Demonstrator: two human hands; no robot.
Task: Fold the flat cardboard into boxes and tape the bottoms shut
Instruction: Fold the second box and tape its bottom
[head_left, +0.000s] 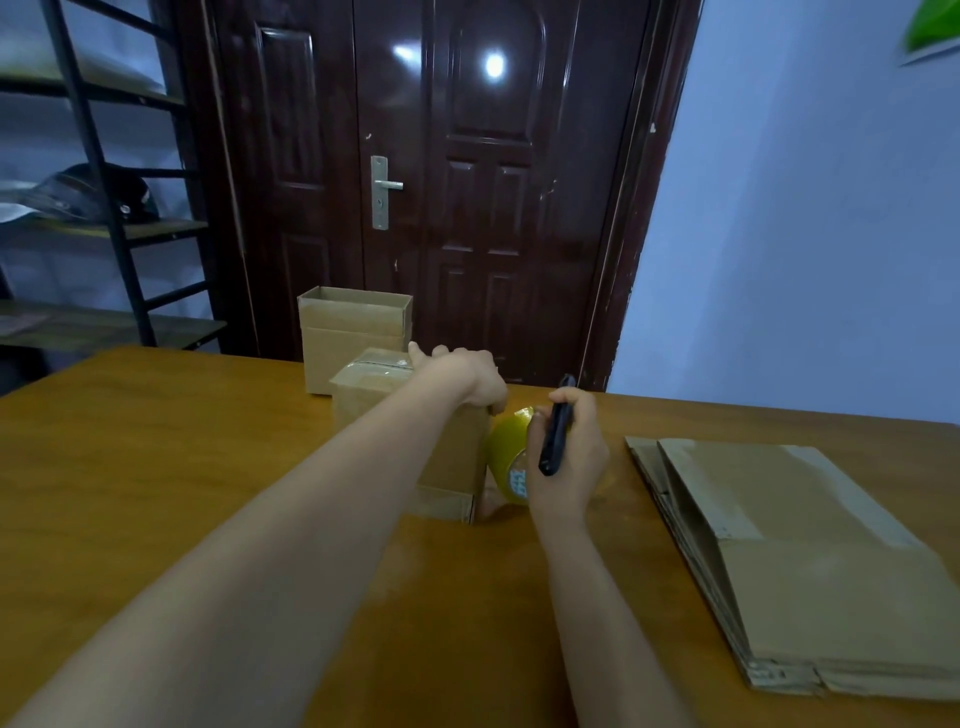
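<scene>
Setting: wooden counter (208, 467) in front of a dark brown double door (431, 182), with a pale blue wall to the right and a black metal shelf rack (104, 208) to the left.
Box in hand: a small brown cardboard box (452, 457) stands bottom-up near the middle of the counter; its upper face appears closed with flaps folded in, though the arm hides much of it.
Left hand: the left hand (467, 376) rests on top of this box, fingers curled over the far edge and pressing it steady.
Right hand: the right hand (566, 457), just right of the box, grips a yellow tape roll (506, 457) and a slim black cutter (556, 431) together; its fingers are wrapped round both.
Tape: the roll touches the box's right side, which suggests a strip is being laid or cut; the strip itself is too faint to tell.
Finished work: one open-topped box (356, 327) stands at the far edge of the counter, and another taped box (371, 379) sits just in front of it.
Left to do: a stack of flat cardboard (805, 561) lies on the right of the counter, well apart from the hands, so by my estimate most of the job remains.
</scene>
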